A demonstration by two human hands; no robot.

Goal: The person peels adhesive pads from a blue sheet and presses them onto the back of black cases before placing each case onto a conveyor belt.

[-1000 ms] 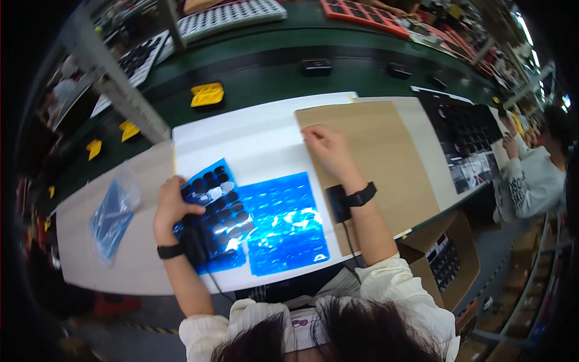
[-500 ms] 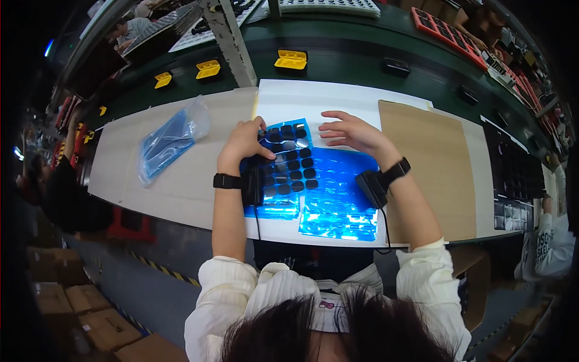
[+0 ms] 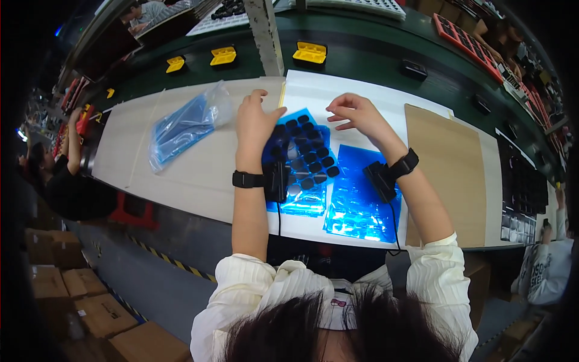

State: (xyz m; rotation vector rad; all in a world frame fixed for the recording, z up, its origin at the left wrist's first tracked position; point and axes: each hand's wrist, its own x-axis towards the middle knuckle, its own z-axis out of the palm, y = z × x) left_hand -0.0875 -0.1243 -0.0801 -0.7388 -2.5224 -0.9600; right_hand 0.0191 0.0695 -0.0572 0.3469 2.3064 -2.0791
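Note:
A blue film sheet with rows of black rounded-square pieces point(image 3: 313, 158) lies tilted on a stack of blue film point(image 3: 301, 205). My left hand point(image 3: 256, 123) is at the sheet's far left edge, thumb apart from the curled index finger, nothing visible between them. Its wrist strap and black device cover part of the sheet. Beyond the sheet's right side, my right hand point(image 3: 362, 117) is raised with its fingers apart and nothing seen in them. A second stack of blue film sheets point(image 3: 362, 202) lies below it, partly behind the black device on that wrist.
A clear plastic bag of blue sheets point(image 3: 187, 127) lies at left. Brown cardboard point(image 3: 446, 175) is to the right, with a black tray point(image 3: 523, 181) beyond. Open yellow-lined cases point(image 3: 310, 53) and a closed black case point(image 3: 414, 69) stand on the green conveyor, behind a metal post point(image 3: 264, 36).
My left hand has come off the black pieces to the sheet's far left edge. The sheet is turned more. My right hand's fingers have drawn in. The whole view has shifted.

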